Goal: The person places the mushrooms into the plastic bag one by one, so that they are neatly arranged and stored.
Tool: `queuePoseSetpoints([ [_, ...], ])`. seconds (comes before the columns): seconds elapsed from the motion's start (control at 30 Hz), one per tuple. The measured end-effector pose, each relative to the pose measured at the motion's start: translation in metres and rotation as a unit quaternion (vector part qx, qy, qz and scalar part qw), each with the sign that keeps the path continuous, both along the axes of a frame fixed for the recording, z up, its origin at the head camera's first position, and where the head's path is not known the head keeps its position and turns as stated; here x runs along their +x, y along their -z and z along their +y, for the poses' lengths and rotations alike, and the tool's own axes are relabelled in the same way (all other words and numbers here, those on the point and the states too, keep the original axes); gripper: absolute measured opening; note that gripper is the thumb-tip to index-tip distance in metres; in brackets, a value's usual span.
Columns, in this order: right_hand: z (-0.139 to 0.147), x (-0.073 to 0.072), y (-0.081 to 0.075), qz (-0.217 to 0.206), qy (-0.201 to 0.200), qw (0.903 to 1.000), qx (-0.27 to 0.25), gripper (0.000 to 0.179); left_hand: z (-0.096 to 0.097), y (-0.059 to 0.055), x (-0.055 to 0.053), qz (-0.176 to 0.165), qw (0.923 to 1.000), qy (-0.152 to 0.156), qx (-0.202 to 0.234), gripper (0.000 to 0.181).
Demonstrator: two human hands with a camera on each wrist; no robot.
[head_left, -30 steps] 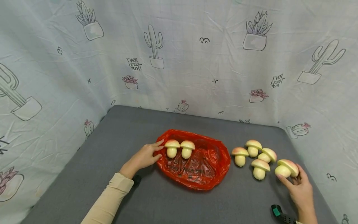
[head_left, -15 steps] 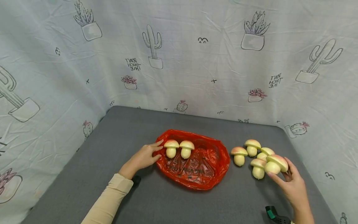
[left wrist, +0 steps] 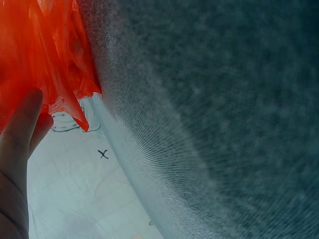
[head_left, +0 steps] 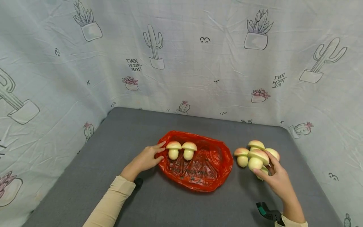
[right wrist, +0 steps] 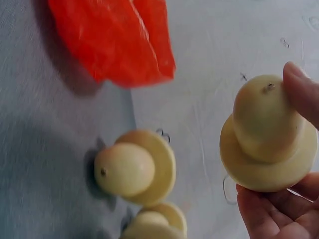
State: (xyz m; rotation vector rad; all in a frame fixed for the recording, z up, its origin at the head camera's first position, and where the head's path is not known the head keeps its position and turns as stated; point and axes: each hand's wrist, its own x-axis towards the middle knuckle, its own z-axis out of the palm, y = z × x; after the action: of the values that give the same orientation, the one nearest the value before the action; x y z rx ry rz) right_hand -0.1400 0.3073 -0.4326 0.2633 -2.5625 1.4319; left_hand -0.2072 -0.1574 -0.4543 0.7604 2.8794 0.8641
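Observation:
My right hand (head_left: 276, 178) grips a toy mushroom (head_left: 257, 160), pale yellow with a reddish tint on its cap. In the right wrist view thumb and fingers pinch this mushroom (right wrist: 269, 124), stem end facing the camera. It overlaps the other mushrooms on the table, partly hiding one (head_left: 264, 171). My left hand (head_left: 146, 158) rests at the left rim of a red plastic bag (head_left: 210, 186), its fingers extended; the left wrist view shows straight fingers against the bag's side (left wrist: 50, 45). Inside the bag, two mushrooms (head_left: 174, 150) lie side by side at the left.
More mushrooms lie right of the bag: one nearest it (head_left: 242, 157), one behind (head_left: 256, 144) and one farther right (head_left: 273, 153). A grey cloth-covered table (head_left: 184, 208) carries everything. A white curtain (head_left: 198, 63) printed with cacti stands behind and at both sides.
My right hand has carried its mushroom leftward from the table's right side, and it now overlaps the loose mushrooms. The left hand and the bag have stayed in place.

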Motion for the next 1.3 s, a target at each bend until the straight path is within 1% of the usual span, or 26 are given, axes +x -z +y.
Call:
queuePoseSetpoints([
  [0.23, -0.016, -0.008, -0.004, -0.014, -0.029, 0.9995, -0.002, 0.082, 0.001, -0.001, 0.000, -0.004, 1.0000, -0.001, 0.005, 0.044],
  [0.4, -0.029, -0.015, -0.005, 0.002, -0.048, 0.9988, 0.006, 0.083, 0.001, -0.001, 0.000, -0.008, 1.0000, -0.003, 0.005, 0.044],
  [0.5, -0.038, -0.018, -0.005, 0.000, -0.068, 0.9977, 0.001, 0.084, 0.001, -0.001, -0.001, -0.008, 0.9999, -0.007, 0.001, 0.045],
  [0.63, -0.051, -0.024, -0.002, -0.011, -0.093, 0.9956, -0.005, 0.082, 0.001, -0.001, -0.001, -0.007, 0.9999, -0.007, -0.001, 0.045],
  [0.9, -0.083, -0.034, 0.003, -0.030, -0.119, 0.9915, 0.042, 0.085, 0.001, -0.002, 0.001, -0.010, 0.9999, -0.006, 0.001, 0.045],
  [1.03, -0.099, -0.040, 0.007, -0.030, -0.132, 0.9889, 0.062, 0.085, 0.002, -0.003, 0.001, -0.009, 0.9999, -0.006, 0.002, 0.045],
  [1.2, -0.113, -0.048, 0.014, -0.021, -0.133, 0.9872, 0.086, 0.084, 0.002, -0.002, 0.002, -0.010, 0.9999, -0.003, 0.001, 0.045],
  [1.3, -0.119, -0.054, 0.018, -0.028, -0.128, 0.9867, 0.097, 0.085, 0.003, -0.002, 0.002, -0.013, 0.9999, -0.002, 0.001, 0.045],
])
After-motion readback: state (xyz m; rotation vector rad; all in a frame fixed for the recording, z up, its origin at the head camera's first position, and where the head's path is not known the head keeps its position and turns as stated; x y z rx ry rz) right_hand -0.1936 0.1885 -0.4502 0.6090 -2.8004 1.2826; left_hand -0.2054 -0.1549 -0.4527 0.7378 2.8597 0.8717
